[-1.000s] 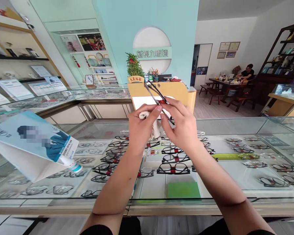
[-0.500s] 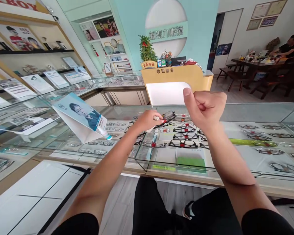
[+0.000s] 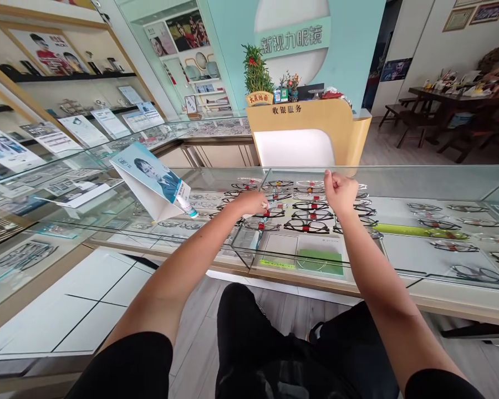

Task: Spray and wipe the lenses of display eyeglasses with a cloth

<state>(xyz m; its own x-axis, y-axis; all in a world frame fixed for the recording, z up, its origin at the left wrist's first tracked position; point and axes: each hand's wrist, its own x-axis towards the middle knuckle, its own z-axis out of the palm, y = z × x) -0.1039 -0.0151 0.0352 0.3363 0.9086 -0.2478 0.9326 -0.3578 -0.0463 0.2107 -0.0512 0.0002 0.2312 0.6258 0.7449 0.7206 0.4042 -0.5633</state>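
My left hand [image 3: 250, 204] reaches over the glass display counter [image 3: 238, 244], its fingers pinched. A dark-framed pair of glasses [image 3: 274, 213] with a red tag is at the fingertips, and a small whitish bit shows between the fingers. Whether the glasses touch the surface below is hard to tell. To the right, my right hand [image 3: 341, 191] is closed in a fist with the thumb up, and nothing shows in it. Between the hands lie rows of eyeglasses [image 3: 307, 226], several with red tags.
A tent-shaped card [image 3: 149, 177] stands on the counter at left, with a small white and blue tube [image 3: 187, 206] by it. A green pad [image 3: 319, 261] lies under the glass. Behind are a cashier desk [image 3: 303, 119] and a wooden table [image 3: 436, 94].
My left hand has brought the glasses down from a raised, tilted position to the row. My right fist has lowered and moved farther away. The view has shifted slightly.
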